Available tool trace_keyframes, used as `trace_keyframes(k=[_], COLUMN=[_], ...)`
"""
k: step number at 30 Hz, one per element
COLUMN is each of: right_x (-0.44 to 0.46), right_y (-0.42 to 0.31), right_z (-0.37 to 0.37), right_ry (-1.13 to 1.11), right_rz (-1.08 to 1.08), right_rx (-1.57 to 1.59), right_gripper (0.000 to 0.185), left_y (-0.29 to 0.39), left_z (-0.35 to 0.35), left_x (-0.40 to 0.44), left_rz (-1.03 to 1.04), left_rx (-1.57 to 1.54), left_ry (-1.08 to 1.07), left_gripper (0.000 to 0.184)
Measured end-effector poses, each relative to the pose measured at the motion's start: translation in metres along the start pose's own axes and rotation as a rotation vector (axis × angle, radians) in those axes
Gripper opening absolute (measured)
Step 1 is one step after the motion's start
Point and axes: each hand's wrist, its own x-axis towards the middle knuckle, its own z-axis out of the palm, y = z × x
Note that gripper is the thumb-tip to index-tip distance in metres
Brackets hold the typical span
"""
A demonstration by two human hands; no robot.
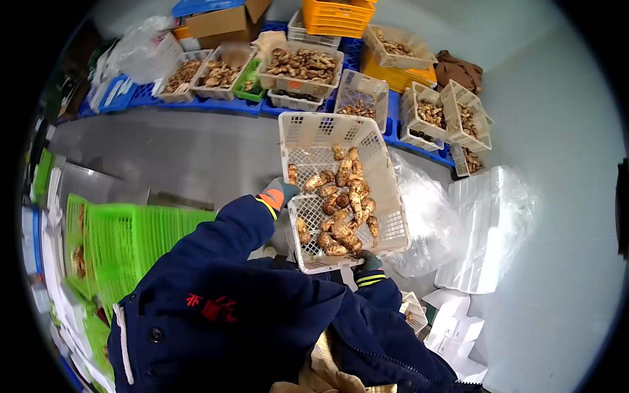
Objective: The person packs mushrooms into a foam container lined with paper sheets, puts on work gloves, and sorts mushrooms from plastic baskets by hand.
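Observation:
A white plastic crate with perforated walls is held up in front of me, tilted so that I look into it. Several brown-and-cream mushrooms lie inside, mostly toward its middle and near end. My left hand, in a grey and orange glove, grips the crate's left wall. At the near right corner, my right hand, in a dark glove, holds the rim; part of its fingers is hidden by the crate.
Crates of mushrooms stand on blue pallets along the far side. Stacked green baskets are at my left. Clear plastic bags and white foam boxes lie to the right, beside a pale wall.

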Motion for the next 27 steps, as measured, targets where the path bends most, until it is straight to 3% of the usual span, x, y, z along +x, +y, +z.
trace_keyframes(k=[2,4,5,6,7,8,9,10,12,15,16,19,22,25,27], right_x=[0.041,0.089,0.075,0.104,0.129,0.119,0.14,0.153,0.168,0.238,0.267,0.346,0.33,0.255,0.286], right_y=[-0.033,-0.065,-0.094,-0.105,-0.121,-0.149,-0.167,-0.183,-0.219,-0.266,-0.282,-0.307,-0.328,-0.322,-0.308], right_z=[-0.003,-0.006,0.021,0.013,0.002,0.026,0.042,0.047,0.069,0.063,0.06,0.033,0.061,0.113,0.105], right_ry=[0.016,0.007,0.116,-0.142,-0.096,-0.019,0.067,0.04,-0.014,-0.12,-0.179,-0.32,-0.25,-0.402,-0.413], right_rz=[-0.037,0.014,-0.034,-0.077,-0.445,-0.795,-0.668,-0.717,-0.818,-0.739,-0.667,-0.333,-0.346,-0.462,-0.145], right_rx=[-0.116,0.019,-0.147,-0.201,-0.912,-1.625,-1.648,-1.66,-1.681,-1.509,-1.374,-0.722,-0.344,-0.693,-0.24], right_gripper=[0.011,0.013,0.011,0.009,0.015,0.025,0.043,0.037,0.026,0.02,0.019,0.017,0.02,0.027,0.026], left_y=[0.018,0.038,0.039,0.04,0.035,0.073,0.049,0.025,0.048,0.106,0.104,0.102,0.1,0.09,0.076], left_z=[0.017,0.018,0.027,0.033,0.039,0.023,0.031,0.038,0.032,0.001,-0.003,-0.001,0.011,0.004,0.001], left_x=[0.067,0.114,0.135,0.161,0.195,0.207,0.242,0.269,0.295,0.309,0.328,0.347,0.355,0.356,0.373], left_rz=[-0.284,-0.092,-0.041,0.017,0.004,-0.165,0.289,0.738,0.332,-0.168,-0.255,-0.332,-0.411,-0.607,-0.582], left_rx=[-0.278,-0.464,-0.495,-0.526,-0.44,-0.458,-0.06,0.344,-0.219,-1.097,-0.861,-0.726,-0.608,-0.486,-0.457], left_ry=[0.122,0.063,0.077,0.095,0.067,0.062,0.169,0.247,-0.037,-0.127,-0.084,-0.007,0.073,0.115,0.157], left_gripper=[0.031,0.036,0.036,0.035,0.029,0.025,0.024,0.022,0.021,0.035,0.042,0.041,0.039,0.037,0.036])
